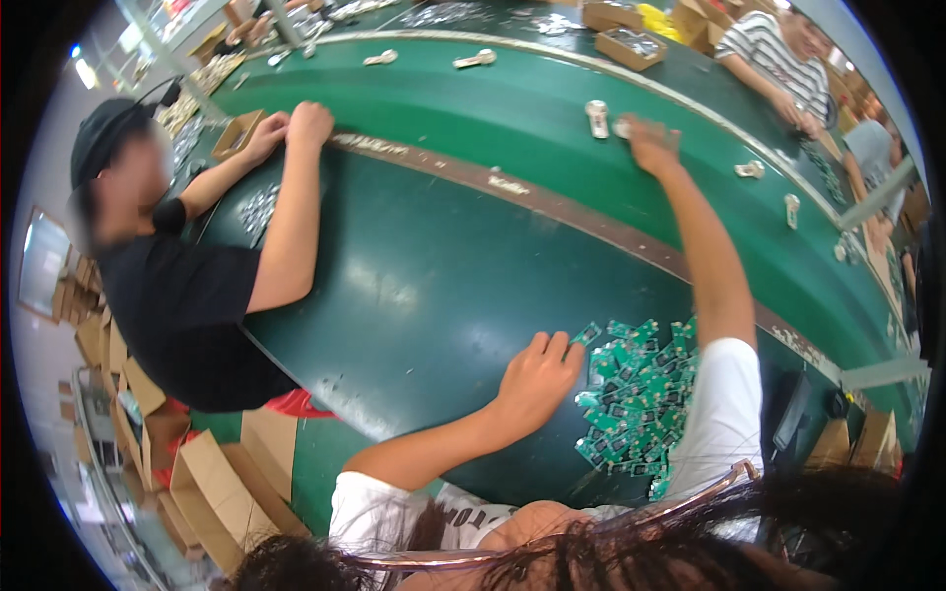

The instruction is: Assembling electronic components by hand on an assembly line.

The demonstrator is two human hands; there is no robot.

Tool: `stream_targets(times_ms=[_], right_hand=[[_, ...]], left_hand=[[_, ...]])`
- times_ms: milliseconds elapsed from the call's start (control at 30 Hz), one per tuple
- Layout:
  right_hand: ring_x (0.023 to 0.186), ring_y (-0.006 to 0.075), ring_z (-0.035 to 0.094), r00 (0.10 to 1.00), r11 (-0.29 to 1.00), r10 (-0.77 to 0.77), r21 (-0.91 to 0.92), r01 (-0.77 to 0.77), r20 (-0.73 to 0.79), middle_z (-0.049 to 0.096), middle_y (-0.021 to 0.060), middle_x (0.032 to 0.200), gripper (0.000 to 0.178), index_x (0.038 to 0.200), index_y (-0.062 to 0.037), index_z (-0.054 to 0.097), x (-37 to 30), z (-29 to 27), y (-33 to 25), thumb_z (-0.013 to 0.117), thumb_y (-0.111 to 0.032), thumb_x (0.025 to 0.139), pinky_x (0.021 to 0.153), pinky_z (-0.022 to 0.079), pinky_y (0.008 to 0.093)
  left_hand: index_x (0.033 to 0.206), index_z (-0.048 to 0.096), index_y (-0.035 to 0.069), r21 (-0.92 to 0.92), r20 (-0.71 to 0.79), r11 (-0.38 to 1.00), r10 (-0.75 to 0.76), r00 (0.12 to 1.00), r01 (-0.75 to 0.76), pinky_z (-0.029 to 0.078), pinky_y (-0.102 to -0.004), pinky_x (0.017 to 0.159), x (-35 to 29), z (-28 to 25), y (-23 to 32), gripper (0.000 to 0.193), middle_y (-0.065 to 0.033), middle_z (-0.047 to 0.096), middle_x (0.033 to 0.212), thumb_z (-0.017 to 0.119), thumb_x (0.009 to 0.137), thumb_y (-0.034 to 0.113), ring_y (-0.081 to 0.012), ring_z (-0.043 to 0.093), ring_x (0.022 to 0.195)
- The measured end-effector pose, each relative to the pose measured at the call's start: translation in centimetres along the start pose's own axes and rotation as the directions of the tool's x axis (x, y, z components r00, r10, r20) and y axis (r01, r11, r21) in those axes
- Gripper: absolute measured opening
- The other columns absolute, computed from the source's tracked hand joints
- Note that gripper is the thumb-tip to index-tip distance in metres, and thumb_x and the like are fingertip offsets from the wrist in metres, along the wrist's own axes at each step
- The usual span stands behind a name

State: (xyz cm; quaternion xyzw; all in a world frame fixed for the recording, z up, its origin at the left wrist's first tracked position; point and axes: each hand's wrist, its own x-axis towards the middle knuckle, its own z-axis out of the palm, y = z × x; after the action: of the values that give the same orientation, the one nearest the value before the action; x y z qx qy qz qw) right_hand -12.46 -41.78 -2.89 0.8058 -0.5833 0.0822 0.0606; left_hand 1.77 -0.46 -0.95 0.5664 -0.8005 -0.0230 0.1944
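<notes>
My left hand [540, 382] is closed above the dark green tabletop, fingers curled, with a small green circuit board [587, 334] at its fingertips. Beside it lies a loose heap of green circuit boards [636, 399], partly hidden by my right sleeve. My right arm stretches far out over the green conveyor belt. At its end my right hand [652, 148] has its fingers apart; by the thumb side a small white part [621, 129] shows, mostly covered. Just left of that sits a white plastic device [597, 119] with a rounded head.
More white devices [475, 59] are spaced along the belt [532, 118]. A brown ledge [434, 158] divides belt from table. At left a person in black [197, 295] works with both hands near a small carton [238, 134]; another [778, 69] sits across. Open cardboard boxes [222, 492] stand lower left.
</notes>
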Motion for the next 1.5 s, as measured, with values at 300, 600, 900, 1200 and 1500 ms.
stream_targets(times_ms=[300,600,900,1200,1500], right_hand=[[0.083,0.0106,0.057,0.974,0.411,0.220,0.911,-0.039,-0.057,0.061,0.0030,0.087,0.043,0.118,-0.0051,0.051,-12.7,-5.2,9.4,0.071,-0.020,0.083,0.069,0.044,0.0259],[0.058,0.0094,0.054,0.998,-0.176,0.058,0.983,0.045,-0.036,0.065,0.0130,0.083,0.051,0.138,-0.0107,0.031,-32.1,-14.2,-3.8,0.054,-0.009,0.092,0.050,0.043,0.0223],[0.084,0.0117,0.050,0.987,-0.220,-0.037,0.965,0.146,-0.158,0.051,0.0089,0.096,0.051,0.139,-0.0130,0.018,-35.4,-12.3,-7.5,0.044,-0.006,0.096,0.073,0.045,0.0272],[0.085,0.0165,0.053,0.900,0.100,-0.107,0.896,0.433,-0.423,0.052,0.0107,0.099,0.038,0.130,-0.0083,0.036,-35.9,-10.9,-7.5,0.043,0.001,0.093,0.072,0.046,0.0303],[0.072,0.0220,0.057,0.877,0.421,-0.195,0.770,0.480,-0.440,0.059,0.0091,0.078,0.027,0.095,-0.0070,0.071,-35.8,-12.6,-6.6,0.060,0.008,0.075,0.065,0.046,0.0321]], left_hand=[[0.100,0.055,0.003,-0.353,-0.128,0.935,-0.060,0.990,0.011,0.048,-0.0446,0.069,1.1,0.3,-0.9,0.023,-0.0146,0.054,0.084,0.063,0.078,0.003,-0.0348,0.056,0.080],[0.100,0.061,0.002,-0.858,-0.169,0.509,-0.171,0.971,-0.060,0.047,-0.0255,0.059,1.3,-0.2,1.6,0.016,-0.0074,0.056,0.073,0.062,0.083,-0.001,-0.0143,0.057,0.065],[0.087,0.066,0.007,-0.517,-0.463,0.786,0.076,0.883,-0.338,0.042,-0.0291,0.051,0.3,-0.5,4.1,0.024,-0.0061,0.054,0.077,0.078,0.066,0.005,-0.0190,0.054,0.064],[0.087,0.065,0.006,-0.431,-0.450,0.879,-0.015,0.893,-0.203,0.039,-0.0312,0.048,0.7,-0.7,3.2,0.019,-0.0061,0.050,0.074,0.075,0.071,0.003,-0.0195,0.051,0.062],[0.084,0.067,0.003,-0.767,-0.150,0.641,-0.205,0.967,0.017,0.034,-0.0249,0.052,0.7,-1.5,2.1,0.006,-0.0025,0.053,0.073,0.070,0.080,0.005,-0.0103,0.046,0.060]])
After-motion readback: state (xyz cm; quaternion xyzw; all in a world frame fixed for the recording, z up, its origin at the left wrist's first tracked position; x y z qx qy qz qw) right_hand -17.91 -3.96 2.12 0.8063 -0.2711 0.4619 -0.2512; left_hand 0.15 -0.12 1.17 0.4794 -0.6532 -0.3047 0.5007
